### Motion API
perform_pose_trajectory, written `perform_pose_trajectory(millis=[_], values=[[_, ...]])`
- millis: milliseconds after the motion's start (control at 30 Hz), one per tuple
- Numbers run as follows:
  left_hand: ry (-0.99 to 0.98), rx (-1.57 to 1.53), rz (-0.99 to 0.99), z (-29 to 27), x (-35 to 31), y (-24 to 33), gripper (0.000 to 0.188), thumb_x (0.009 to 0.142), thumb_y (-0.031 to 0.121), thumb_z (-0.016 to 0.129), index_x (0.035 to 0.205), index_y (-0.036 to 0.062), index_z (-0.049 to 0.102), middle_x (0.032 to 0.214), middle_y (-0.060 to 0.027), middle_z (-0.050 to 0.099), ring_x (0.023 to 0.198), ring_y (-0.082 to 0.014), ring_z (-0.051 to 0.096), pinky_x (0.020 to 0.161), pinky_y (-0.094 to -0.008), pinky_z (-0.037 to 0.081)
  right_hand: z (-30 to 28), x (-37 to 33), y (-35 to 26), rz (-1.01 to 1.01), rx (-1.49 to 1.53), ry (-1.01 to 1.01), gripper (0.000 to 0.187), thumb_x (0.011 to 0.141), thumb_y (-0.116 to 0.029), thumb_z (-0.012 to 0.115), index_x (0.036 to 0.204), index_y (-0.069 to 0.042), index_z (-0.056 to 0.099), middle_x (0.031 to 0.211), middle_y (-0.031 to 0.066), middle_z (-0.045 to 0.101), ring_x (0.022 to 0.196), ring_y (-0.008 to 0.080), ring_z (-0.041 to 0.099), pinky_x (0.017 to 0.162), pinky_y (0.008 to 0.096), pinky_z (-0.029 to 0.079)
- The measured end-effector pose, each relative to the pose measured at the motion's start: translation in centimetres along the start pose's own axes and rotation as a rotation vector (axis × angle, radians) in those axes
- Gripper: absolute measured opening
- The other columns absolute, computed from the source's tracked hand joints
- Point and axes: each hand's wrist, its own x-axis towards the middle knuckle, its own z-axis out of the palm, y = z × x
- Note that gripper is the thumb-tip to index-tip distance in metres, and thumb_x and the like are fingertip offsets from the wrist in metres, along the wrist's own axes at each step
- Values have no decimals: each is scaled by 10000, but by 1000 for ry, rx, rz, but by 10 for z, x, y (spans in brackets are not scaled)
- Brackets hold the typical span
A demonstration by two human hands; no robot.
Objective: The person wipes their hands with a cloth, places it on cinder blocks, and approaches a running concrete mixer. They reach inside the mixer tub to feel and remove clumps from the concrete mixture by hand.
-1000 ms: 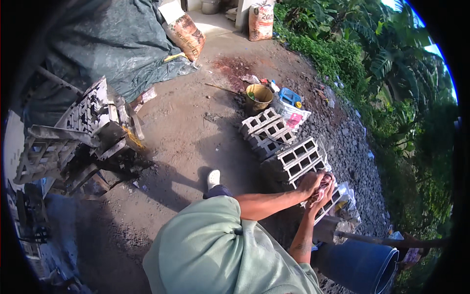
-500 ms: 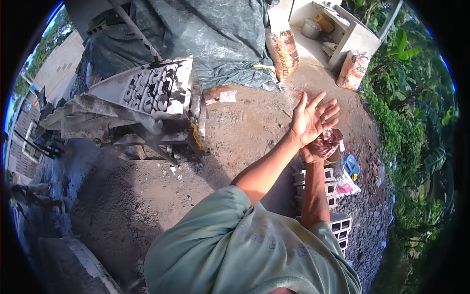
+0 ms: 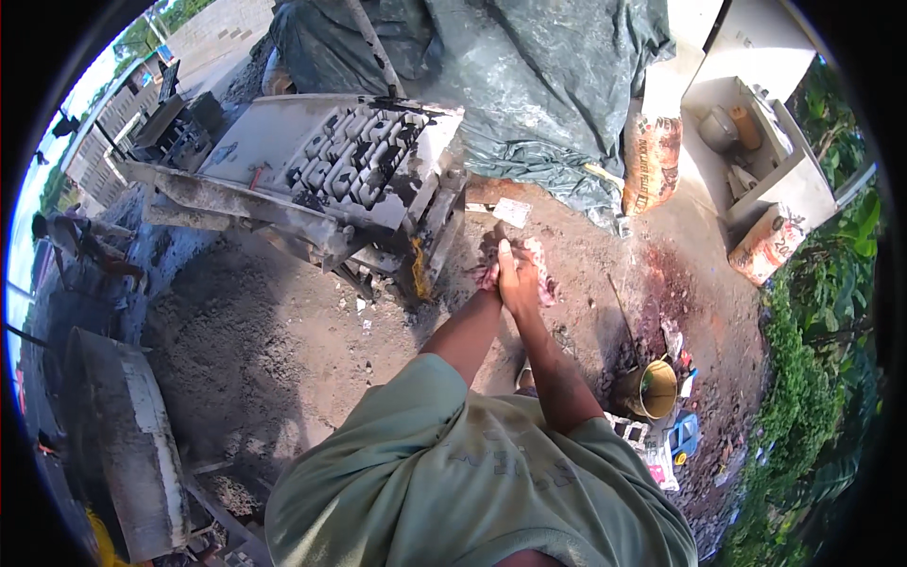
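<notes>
Since half a second ago our hands have shifted leftward in view, and the left palm, spread then, now meets the right. Our right hand (image 3: pixel 519 279) is closed on a reddish patterned cloth (image 3: pixel 544 281), which pokes out beside the fingers. Our left hand (image 3: pixel 492 262) is mostly hidden behind it, so we cannot tell its grip. The step looks like wiping hands; another stroke calls for a firm hold on the bunched fabric. Ahead to the left stands a spattered stand (image 3: pixel 283 156); beyond, a green tarp (image 3: pixel 543 80); rightward, a yellowish bucket (image 3: pixel 635 392).
</notes>
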Motion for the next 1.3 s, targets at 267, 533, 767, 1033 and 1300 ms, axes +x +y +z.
perform_pose_trajectory(millis=[267,533,767,1033,1300], values=[[-600,-868,-191,84,8,50,434,977,448,320,1125,121,564,1087,-47,603,942,-184,587,804,-345,501,-40,139,62,317,128,111,628,975,-450,381,703,76,589,650,226,584,623,343,557,638,459,419],[125,-822,148,74,71,59,272,926,271,513,1029,40,613,954,-82,646,847,-191,648,754,-293,528,-28,183,98,-260,137,-499,525,972,-317,421,1430,-98,285,1396,228,409,1293,401,392,1063,482,310],[-26,19,777,45,-8,126,291,921,117,493,1184,1,541,1107,-216,599,969,-318,641,843,-388,534,-50,162,164,127,-382,-1176,880,754,-317,726,1452,-60,255,1474,177,320,1324,350,367,1089,368,309],[359,176,473,42,-12,63,288,896,75,465,1142,-2,593,1098,-149,624,1086,-258,585,969,-412,441,-117,184,7,-162,543,-1143,601,933,-272,558,1438,-68,305,1474,128,334,1332,284,373,1089,412,318],[-894,-964,-65,72,-116,65,461,934,294,474,1302,17,442,1204,-132,577,1070,-268,576,945,-427,458,-185,153,-82,-336,2162,-109,843,868,-697,315,1440,-79,271,1513,177,228,1404,309,218,1136,557,118]])
